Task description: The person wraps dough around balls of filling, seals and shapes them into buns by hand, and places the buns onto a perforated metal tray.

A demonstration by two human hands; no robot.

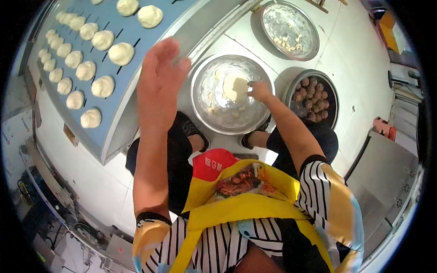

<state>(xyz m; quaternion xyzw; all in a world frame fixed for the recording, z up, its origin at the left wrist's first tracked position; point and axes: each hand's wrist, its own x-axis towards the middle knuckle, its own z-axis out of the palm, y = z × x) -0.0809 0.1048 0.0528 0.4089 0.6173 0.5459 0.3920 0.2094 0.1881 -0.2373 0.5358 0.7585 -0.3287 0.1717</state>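
My left hand (161,75) is raised beside the blue tray (102,113), fingers stretched out and thumb apart, with nothing in it. My right hand (259,91) reaches over the metal bowl (200,109) on the floor between my feet. Its fingers are curled at the right edge of a pale, flat round of dough (234,86) and seem to grip it. Small dough scraps (213,109) and flour lie in this bowl. Rows of dough balls (104,86) rest on the slotted blue tray, the nearest ones just left of my left hand.
Right of the bowl stands a dark-walled pan holding brown filling balls (314,98). Farther back is another floured metal bowl (291,29) with dough bits. The tray's metal edge (195,34) runs along my left side. A grey metal cabinet (382,177) stands at right.
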